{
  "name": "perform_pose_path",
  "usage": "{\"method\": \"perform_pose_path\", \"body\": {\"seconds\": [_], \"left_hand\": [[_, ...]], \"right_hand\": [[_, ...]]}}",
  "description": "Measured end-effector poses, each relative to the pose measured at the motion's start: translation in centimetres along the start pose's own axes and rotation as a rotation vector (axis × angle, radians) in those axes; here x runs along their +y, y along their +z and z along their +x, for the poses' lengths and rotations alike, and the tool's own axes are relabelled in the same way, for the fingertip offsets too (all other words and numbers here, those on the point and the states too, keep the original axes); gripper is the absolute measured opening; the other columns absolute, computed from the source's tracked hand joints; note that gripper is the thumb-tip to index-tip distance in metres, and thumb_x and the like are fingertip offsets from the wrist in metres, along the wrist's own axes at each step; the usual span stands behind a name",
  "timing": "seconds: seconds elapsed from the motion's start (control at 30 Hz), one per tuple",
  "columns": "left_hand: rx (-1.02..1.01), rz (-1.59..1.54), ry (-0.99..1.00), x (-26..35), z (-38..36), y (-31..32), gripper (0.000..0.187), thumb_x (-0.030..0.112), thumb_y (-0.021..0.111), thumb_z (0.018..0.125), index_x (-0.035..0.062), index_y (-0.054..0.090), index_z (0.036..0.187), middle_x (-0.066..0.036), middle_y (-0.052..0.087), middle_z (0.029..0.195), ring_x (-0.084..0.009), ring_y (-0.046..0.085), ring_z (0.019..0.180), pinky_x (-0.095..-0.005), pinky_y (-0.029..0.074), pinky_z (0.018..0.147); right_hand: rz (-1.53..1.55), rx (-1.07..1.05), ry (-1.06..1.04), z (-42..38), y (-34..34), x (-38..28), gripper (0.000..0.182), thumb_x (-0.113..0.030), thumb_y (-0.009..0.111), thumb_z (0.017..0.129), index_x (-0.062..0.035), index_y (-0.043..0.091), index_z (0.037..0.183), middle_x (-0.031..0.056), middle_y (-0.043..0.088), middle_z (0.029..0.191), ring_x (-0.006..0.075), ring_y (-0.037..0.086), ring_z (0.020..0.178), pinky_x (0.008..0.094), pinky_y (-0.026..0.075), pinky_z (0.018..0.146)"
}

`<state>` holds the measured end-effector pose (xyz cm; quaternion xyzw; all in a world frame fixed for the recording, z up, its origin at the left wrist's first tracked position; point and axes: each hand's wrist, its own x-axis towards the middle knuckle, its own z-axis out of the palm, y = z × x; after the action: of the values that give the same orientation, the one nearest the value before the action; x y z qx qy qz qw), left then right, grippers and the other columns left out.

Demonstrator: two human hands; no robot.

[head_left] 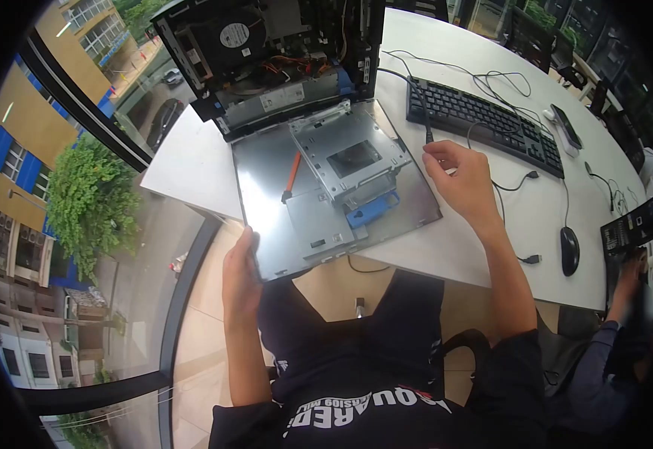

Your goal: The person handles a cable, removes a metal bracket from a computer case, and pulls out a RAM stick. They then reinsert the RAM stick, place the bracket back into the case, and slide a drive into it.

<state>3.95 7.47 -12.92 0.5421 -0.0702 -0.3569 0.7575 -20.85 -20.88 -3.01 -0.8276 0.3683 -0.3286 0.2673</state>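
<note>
My left hand [242, 275] is wrapped round the near left edge of a flat metal panel [263, 202]. On the panel lie a metal drive bracket [326, 146] with a blue latch [373, 210] and an orange strip [293, 172]. Behind it stands an open black computer case [285, 63], its fan and cables showing. My right hand [457, 176] is raised just right of the panel, above the white table, with fingers curled and thumb near the fingertips. Whether anything small is between those fingertips cannot be made out.
A black keyboard [483, 120] and loose cables lie right of the panel. Beyond are a phone [566, 126] and a black mouse [569, 251]. At the far right, a co-worker's hand [629, 280] is at another black unit [629, 228]. Windows are at the left.
</note>
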Motion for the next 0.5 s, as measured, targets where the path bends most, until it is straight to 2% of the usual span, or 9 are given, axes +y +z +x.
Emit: {"method": "perform_pose_path", "body": {"seconds": [0.03, 0.07, 0.1, 0.2, 0.33, 0.43, 0.5], "left_hand": [[0.01, -0.06, 0.011, -0.3, -0.2, 0.5, 0.024, 0.024, 0.064, 0.104, 0.0011, 0.069, 0.108, 0.001, 0.067, 0.096, -0.0064, 0.059, 0.079, -0.0234, 0.045, 0.068], [-0.077, -0.057, -0.035, 0.6, -0.7, -0.1, 0.024, 0.022, 0.063, 0.104, -0.0004, 0.069, 0.111, 0.001, 0.068, 0.097, -0.0056, 0.06, 0.079, -0.0223, 0.046, 0.068], [-0.103, 0.017, 0.005, 1.0, -1.2, 0.3, 0.023, 0.019, 0.065, 0.102, -0.0008, 0.07, 0.112, 0.001, 0.07, 0.096, -0.0049, 0.062, 0.079, -0.0208, 0.046, 0.067], [-0.191, 0.106, -0.011, 1.9, -1.4, -0.6, 0.024, 0.01, 0.066, 0.095, -0.0053, 0.068, 0.113, -0.005, 0.073, 0.097, -0.0106, 0.067, 0.085, -0.0238, 0.05, 0.076], [-0.235, 0.091, -0.027, 2.3, -2.6, 0.0, 0.026, 0.004, 0.066, 0.091, -0.0064, 0.066, 0.114, -0.009, 0.074, 0.101, -0.0117, 0.068, 0.086, -0.0248, 0.051, 0.08], [-0.171, 0.006, -0.037, 1.1, -4.2, 0.1, 0.029, 0.004, 0.063, 0.088, -0.0044, 0.065, 0.116, -0.004, 0.072, 0.091, -0.0083, 0.069, 0.075, -0.0223, 0.055, 0.071], [-0.137, -0.057, -0.06, 0.8, -5.3, -0.2, 0.034, 0.012, 0.062, 0.088, -0.0041, 0.064, 0.118, -0.006, 0.072, 0.096, -0.0128, 0.071, 0.083, -0.0263, 0.057, 0.079]], "right_hand": [[-0.002, -0.007, 0.004, -0.2, -0.3, -0.2, 0.026, -0.017, 0.069, 0.09, 0.0008, 0.076, 0.107, 0.0155, 0.078, 0.097, 0.0243, 0.077, 0.084, 0.0329, 0.059, 0.071], [-0.003, -0.013, 0.011, -0.5, -0.6, -0.4, 0.026, -0.018, 0.068, 0.091, 0.001, 0.076, 0.108, 0.0162, 0.078, 0.098, 0.0245, 0.077, 0.085, 0.0326, 0.059, 0.071], [-0.01, -0.004, 0.022, -1.0, -1.1, -0.7, 0.026, -0.017, 0.069, 0.091, 0.0014, 0.076, 0.108, 0.0161, 0.078, 0.098, 0.0243, 0.077, 0.084, 0.0326, 0.059, 0.071], [-0.005, 0.013, 0.059, -3.5, -1.8, -1.7, 0.025, -0.016, 0.069, 0.093, 0.002, 0.075, 0.109, 0.0151, 0.078, 0.098, 0.0227, 0.077, 0.085, 0.0324, 0.06, 0.07], [0.095, 0.032, 0.16, -6.7, -3.4, -1.5, 0.024, -0.015, 0.068, 0.096, 0.0016, 0.074, 0.112, 0.013, 0.078, 0.1, 0.0189, 0.076, 0.088, 0.0314, 0.06, 0.07], [0.235, 0.044, 0.225, -8.6, -4.4, -1.2, 0.027, -0.016, 0.068, 0.097, 0.0027, 0.072, 0.116, 0.0136, 0.077, 0.103, 0.0181, 0.075, 0.091, 0.0301, 0.059, 0.073], [0.289, 0.008, 0.255, -9.1, -4.6, -0.8, 0.029, -0.016, 0.067, 0.098, 0.0039, 0.07, 0.118, 0.0142, 0.077, 0.105, 0.0186, 0.074, 0.092, 0.0296, 0.059, 0.075]]}}
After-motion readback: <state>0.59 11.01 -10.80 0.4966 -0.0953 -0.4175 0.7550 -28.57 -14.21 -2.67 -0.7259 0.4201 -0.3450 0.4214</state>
